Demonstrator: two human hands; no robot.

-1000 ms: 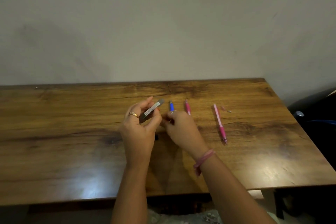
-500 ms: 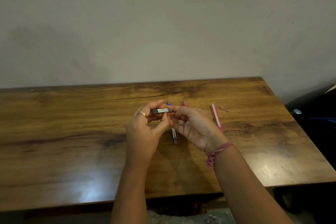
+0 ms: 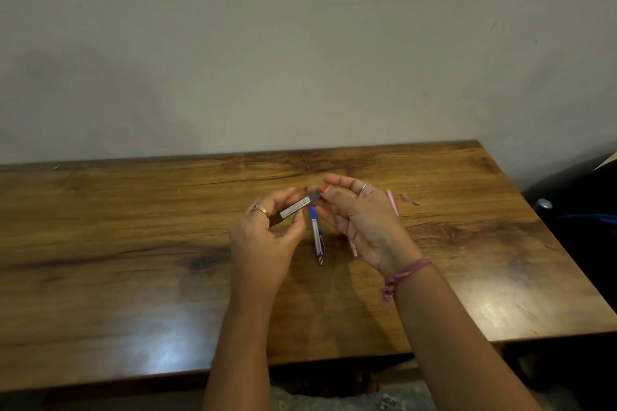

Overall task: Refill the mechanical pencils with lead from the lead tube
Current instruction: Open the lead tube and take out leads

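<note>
Lead tube (image 3: 298, 206) label print illegible

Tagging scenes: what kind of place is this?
Probably a home desk or study corner: a wooden table against a bare wall, with a blue pencil on it and both hands holding a lead tube.

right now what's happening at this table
A person is working on a lead tube held above a wooden table. The left hand grips the tube's lower end, and the right hand pinches its upper end, apparently at the cap. A blue mechanical pencil lies on the table below the hands, and a pink pencil lies partly hidden behind the right hand. No lead has visibly come out of the tube.
</note>
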